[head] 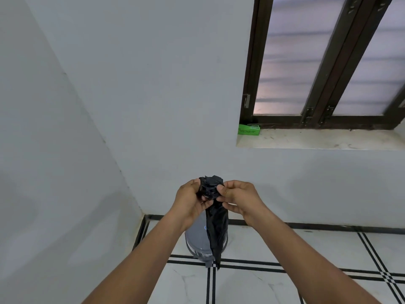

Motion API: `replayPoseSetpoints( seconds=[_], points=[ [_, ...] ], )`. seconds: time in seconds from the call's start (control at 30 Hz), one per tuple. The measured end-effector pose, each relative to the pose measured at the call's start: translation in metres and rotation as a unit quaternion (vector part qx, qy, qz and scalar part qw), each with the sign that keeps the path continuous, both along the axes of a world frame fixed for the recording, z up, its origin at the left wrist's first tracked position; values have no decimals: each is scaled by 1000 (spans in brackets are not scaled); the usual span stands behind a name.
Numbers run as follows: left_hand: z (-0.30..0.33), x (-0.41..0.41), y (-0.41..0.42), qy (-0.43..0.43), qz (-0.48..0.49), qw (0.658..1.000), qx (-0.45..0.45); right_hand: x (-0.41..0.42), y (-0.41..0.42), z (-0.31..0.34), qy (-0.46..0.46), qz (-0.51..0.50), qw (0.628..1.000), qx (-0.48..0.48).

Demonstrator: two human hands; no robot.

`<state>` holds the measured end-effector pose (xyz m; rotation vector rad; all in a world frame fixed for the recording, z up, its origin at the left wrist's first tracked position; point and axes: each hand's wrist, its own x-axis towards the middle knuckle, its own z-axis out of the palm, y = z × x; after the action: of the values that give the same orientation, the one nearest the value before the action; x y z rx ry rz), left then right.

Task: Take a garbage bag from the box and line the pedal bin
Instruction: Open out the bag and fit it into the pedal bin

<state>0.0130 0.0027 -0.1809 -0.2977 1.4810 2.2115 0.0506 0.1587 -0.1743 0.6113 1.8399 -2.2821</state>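
Observation:
A black garbage bag [215, 224], still folded into a narrow strip, hangs down in front of me. Both hands pinch its bunched top end: my left hand [190, 204] on the left side, my right hand [237, 199] on the right. Directly below, on the floor, stands the grey pedal bin [197, 240], partly hidden by the bag and my left wrist; its lid looks closed. The green bag box [248, 129] lies at the left end of the window sill.
White walls meet in a corner at the left. A dark-framed window [317, 62] sits above a stone sill [317, 140] at the right. The floor [285, 281] is white tile with black stripe lines.

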Motion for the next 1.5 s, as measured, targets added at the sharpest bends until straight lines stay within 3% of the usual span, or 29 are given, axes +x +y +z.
replayPoseSetpoints(
  seconds=[0.27,0.47,0.53,0.6,0.67,0.8,0.9,0.97,1.03,1.1,1.27,1.37,1.43,1.5],
  points=[
    [2,-14,-24,33,-15,995,98,-12,-17,5,72,15,996,43],
    [18,-32,-30,20,-13,988,153,-20,-27,-8,113,139,975,133],
    [23,-36,-35,49,5,995,92,-27,-30,-9,107,85,987,86],
    [16,-40,-42,119,9,991,-65,-32,-32,-2,68,23,997,-14],
    [3,-36,-50,161,-49,968,-183,-38,-31,7,50,-12,993,-103],
    [-23,-22,-49,133,-263,937,-186,-49,-32,19,26,-63,978,-196],
    [-27,-22,-39,143,-203,946,-211,-50,-27,25,19,-70,969,-236],
    [-20,-28,-33,105,-155,969,-164,-47,-22,25,36,-50,982,-178],
    [-10,-31,-28,84,-128,981,-115,-36,-20,23,42,10,999,-9],
    [-2,-33,-24,82,-93,987,-100,-25,-20,18,21,77,993,87],
    [0,-38,-16,82,3,986,-146,-6,-19,8,-54,158,985,45],
    [-1,-31,-14,85,-28,990,-105,-6,-27,6,-11,46,999,6],
    [4,-20,-15,85,-95,991,-39,-9,-30,5,23,-19,999,19],
    [6,-11,-18,60,-146,987,-39,-12,-29,0,48,-66,996,47]
  ],
)
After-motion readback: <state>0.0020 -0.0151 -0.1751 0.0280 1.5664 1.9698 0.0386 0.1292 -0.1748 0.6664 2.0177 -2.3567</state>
